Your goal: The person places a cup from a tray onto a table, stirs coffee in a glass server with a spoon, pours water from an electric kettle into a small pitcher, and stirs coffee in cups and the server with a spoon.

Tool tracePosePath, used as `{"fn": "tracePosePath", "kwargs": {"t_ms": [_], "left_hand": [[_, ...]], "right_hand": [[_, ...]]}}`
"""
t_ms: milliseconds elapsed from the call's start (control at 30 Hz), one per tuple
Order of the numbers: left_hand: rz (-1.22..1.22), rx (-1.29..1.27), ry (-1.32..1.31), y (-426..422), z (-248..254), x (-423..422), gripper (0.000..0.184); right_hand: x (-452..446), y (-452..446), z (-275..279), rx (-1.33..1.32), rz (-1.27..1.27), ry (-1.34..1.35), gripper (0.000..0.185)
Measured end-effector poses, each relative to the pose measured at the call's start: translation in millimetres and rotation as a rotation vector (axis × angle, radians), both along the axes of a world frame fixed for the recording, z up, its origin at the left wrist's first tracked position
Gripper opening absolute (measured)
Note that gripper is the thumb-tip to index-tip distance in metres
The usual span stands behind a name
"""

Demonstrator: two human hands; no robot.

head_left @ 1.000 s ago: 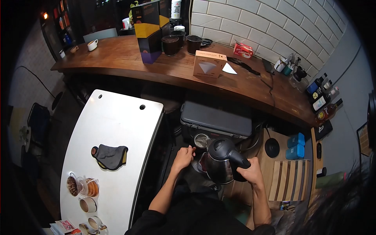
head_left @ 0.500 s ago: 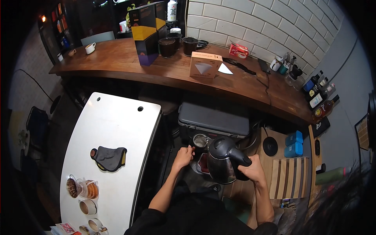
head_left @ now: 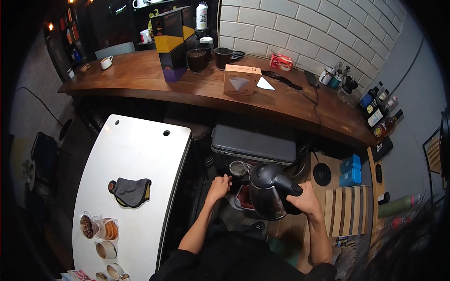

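Note:
My right hand (head_left: pixel 305 200) is wrapped round the handle of a black electric kettle (head_left: pixel 269 189), with its lid on. The kettle is held above the floor, and its spout side faces the open mouth of a small metal pot (head_left: pixel 238 167). My left hand (head_left: pixel 219 186) is closed beside the pot, its fingers curled round what looks like a dark handle. Whether water flows between the two cannot be seen. Below them, partly hidden by the kettle, sits a reddish container (head_left: pixel 244 196).
A grey cooler box (head_left: pixel 253 143) stands ahead, under a wooden counter (head_left: pixel 140 70) bearing a filter box (head_left: pixel 241 79) and bottles. On the left, a white table (head_left: pixel 145 150) holds a grey cloth (head_left: pixel 131 191), a glass coffee server (head_left: pixel 108 228) and cups. A slatted wooden board (head_left: pixel 347 211) lies right.
The view has shifted slightly. The kettle and the metal pot stay close together, with both hands in nearly the same grip and place.

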State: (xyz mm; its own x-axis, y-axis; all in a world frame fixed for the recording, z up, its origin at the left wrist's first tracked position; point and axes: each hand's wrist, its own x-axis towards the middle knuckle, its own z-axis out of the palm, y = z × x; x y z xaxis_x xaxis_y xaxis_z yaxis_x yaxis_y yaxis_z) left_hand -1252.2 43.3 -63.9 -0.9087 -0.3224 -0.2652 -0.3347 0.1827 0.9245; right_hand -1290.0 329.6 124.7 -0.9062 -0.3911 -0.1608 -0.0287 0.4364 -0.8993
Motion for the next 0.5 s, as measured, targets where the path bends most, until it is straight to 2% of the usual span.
{"fn": "tracePosePath", "kwargs": {"t_ms": [500], "left_hand": [[-0.008,-0.003,0.013,1.6,1.2,-5.2,0.055]], "right_hand": [[-1.7,-4.7,12.6,0.018,0.001,-0.003,0.012]]}}
